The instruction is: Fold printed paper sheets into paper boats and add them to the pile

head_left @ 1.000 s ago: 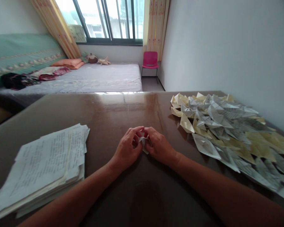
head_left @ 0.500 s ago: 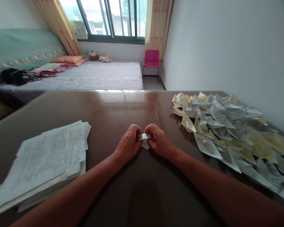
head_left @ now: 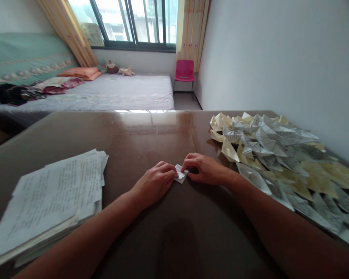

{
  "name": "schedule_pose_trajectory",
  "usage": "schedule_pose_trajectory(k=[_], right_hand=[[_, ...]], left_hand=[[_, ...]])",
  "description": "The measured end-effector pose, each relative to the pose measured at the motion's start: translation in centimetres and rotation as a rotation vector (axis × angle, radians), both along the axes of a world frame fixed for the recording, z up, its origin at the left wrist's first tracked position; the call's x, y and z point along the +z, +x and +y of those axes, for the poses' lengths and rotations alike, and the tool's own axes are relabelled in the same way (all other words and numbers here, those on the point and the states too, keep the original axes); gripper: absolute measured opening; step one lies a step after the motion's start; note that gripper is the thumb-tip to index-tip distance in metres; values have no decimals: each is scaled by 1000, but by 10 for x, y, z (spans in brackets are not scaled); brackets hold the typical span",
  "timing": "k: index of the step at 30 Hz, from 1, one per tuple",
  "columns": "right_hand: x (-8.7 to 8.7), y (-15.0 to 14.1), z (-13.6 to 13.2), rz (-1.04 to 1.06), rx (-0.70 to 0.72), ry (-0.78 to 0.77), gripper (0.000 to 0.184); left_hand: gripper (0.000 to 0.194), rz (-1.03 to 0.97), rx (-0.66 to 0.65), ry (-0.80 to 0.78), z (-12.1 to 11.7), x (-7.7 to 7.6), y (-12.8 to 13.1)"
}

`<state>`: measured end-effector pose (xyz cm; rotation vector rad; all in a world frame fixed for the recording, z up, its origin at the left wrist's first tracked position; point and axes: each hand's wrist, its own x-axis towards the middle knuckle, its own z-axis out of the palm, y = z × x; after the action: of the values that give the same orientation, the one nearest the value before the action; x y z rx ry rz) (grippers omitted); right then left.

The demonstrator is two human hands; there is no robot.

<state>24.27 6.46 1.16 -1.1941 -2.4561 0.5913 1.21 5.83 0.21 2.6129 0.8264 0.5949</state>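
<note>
A small folded piece of white paper (head_left: 180, 177) lies on the brown table between my two hands, roughly diamond-shaped. My left hand (head_left: 159, 177) is closed on its left corner, with the fingertips pressing the edge. From the other side my right hand (head_left: 202, 168) pinches it, index finger on top of the paper and thumb at its right edge. To the right spreads a heap of folded paper boats (head_left: 261, 143), white printed ones and yellowish ones. On the left lies a stack of printed paper sheets (head_left: 55, 197), partly behind my left forearm.
The glossy table (head_left: 151, 139) reaches to a far edge beyond my hands. Behind it stand a bed (head_left: 133, 91) and a pink chair (head_left: 184, 71) below a window. A white wall (head_left: 273, 54) runs along the right.
The folded paper has gone from held up between the fingers to lying flat as a diamond. My right hand has shifted slightly right, with its index finger now on top.
</note>
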Motion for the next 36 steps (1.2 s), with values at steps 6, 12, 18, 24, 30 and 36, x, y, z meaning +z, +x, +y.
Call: schedule_pose_trajectory(k=[6, 12, 18, 24, 30, 36], right_hand=[[0, 2, 1, 40, 9, -68, 15], [-9, -1, 2, 73, -76, -63, 19], [-10, -13, -5, 5, -173, 22, 23], [-14, -24, -9, -40, -302, 95, 19], [-12, -23, -8, -35, -316, 85, 16], [-12, -23, -9, -41, -291, 90, 19]], left_hand=[[29, 110, -48, 77, -5, 12, 1], [28, 179, -68, 101, -7, 16, 0], [27, 380, -41, 197, -15, 19, 5], [24, 500, -31, 276, -23, 21, 11], [32, 620, -15, 337, -32, 23, 14], [37, 685, -29, 370, -38, 22, 17]])
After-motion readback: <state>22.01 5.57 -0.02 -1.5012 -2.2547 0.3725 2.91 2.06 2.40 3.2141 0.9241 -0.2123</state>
